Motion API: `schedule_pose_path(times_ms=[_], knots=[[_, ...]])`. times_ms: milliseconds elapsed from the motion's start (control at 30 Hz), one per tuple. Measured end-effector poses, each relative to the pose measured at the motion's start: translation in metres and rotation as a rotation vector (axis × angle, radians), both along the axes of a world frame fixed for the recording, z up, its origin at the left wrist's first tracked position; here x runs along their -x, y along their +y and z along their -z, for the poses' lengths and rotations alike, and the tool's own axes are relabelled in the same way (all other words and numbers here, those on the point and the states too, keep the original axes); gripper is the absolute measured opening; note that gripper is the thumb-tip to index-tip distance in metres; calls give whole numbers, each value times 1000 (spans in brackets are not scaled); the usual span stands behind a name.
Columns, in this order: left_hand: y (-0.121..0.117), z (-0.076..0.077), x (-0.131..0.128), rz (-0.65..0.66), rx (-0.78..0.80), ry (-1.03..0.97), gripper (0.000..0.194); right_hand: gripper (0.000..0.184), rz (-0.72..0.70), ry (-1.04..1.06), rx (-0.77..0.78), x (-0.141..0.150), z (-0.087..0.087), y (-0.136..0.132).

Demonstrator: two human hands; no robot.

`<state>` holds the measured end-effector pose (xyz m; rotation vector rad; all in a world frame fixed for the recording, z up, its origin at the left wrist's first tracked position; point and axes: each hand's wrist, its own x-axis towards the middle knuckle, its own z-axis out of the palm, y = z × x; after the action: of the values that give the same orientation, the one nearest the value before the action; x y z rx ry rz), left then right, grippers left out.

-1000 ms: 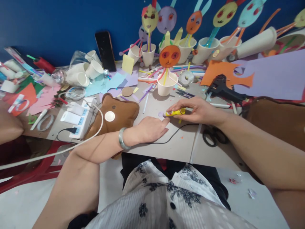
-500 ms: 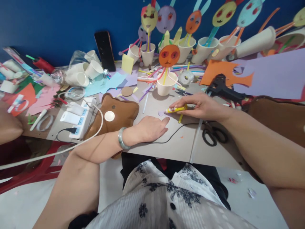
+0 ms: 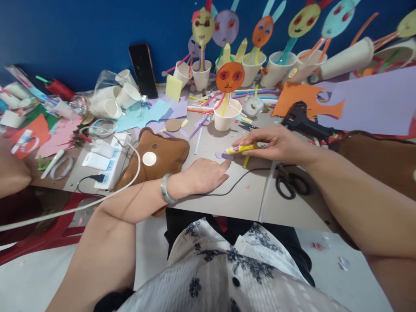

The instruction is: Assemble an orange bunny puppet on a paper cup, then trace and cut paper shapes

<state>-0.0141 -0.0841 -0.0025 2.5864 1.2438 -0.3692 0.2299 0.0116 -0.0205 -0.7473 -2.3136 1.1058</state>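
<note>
My right hand (image 3: 276,145) pinches a yellow marker (image 3: 241,149) between thumb and fingers, its pale tip pointing left. That tip touches or hovers just over a small purple paper piece (image 3: 220,154) lying flat on the table. On the near side of the paper, my left hand (image 3: 206,175) rests on the table. Its index fingertip holds down the paper's right edge while the other fingers curl in. Just beyond stands a white paper cup (image 3: 227,116) bearing an orange paper face (image 3: 230,77) on straw limbs. A yellow straw piece (image 3: 246,162) lies beneath my right hand.
Black-handled scissors (image 3: 292,184) and a black glue gun (image 3: 305,121) lie at the right. A brown padded pouch (image 3: 159,151), a white power strip (image 3: 112,164) and loose cables are at the left. A phone (image 3: 143,69) leans on the blue wall near several cup puppets.
The marker and my right hand have barely shifted; slightly more of the purple paper shows beside the tip. My left hand stays in place.
</note>
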Motion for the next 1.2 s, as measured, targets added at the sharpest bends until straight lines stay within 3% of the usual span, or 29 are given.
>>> schedule_pose_path(times_ms=[100, 267, 467, 600, 767, 1000, 1200], knots=[[0, 1, 0, 5, -2, -3, 46, 32, -26, -45, 8, -1, -2, -1], [0, 3, 1, 0, -5, -5, 45, 33, 93, 7, -65, -2, -6, -1], [0, 3, 1, 5, -5, -3, 46, 35, 15, -70, -11, -2, -6, -3], [0, 3, 1, 4, -5, 1, 47, 32, 109, 2, -73, -4, -9, -2], [0, 3, 0, 5, -7, 16, 53, 35, 15, -74, -9, -6, -14, -2], [0, 3, 0, 6, -19, 8, 50, 23, 37, -55, -30, 1, -2, -4], [-1, 4, 1, -4, -20, -32, 44, 30, 101, -33, -147, 7, 6, -5]])
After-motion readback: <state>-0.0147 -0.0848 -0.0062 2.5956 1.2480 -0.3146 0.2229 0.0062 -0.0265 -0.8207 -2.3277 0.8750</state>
